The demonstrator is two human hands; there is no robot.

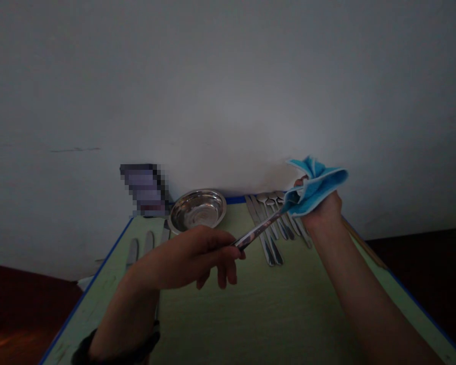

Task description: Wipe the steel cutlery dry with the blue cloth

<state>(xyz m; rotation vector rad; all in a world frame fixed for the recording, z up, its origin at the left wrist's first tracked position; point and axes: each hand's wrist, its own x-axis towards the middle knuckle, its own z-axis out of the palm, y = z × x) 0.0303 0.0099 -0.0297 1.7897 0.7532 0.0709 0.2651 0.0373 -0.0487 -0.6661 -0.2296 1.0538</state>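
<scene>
My left hand [197,258] pinches one end of a shiny metal utensil [258,232] between thumb and fingers, above the table. The utensil slants up to the right, and its far end goes into a blue cloth [313,187] with pale edging, so its kind cannot be told. My right hand [325,210] is closed around the cloth and that far end; the folds cover most of its fingers. Behind the utensil, several spoons and other cutlery pieces [275,256] lie side by side on the table.
A round steel bowl [177,215] stands near the wall on the green, blue-edged table [243,324]. Left of it, several knives [149,241] lie partly behind my left arm. A pixelated device [146,190] leans against the grey wall [228,91]. A brown strip [365,246] lies along the right edge.
</scene>
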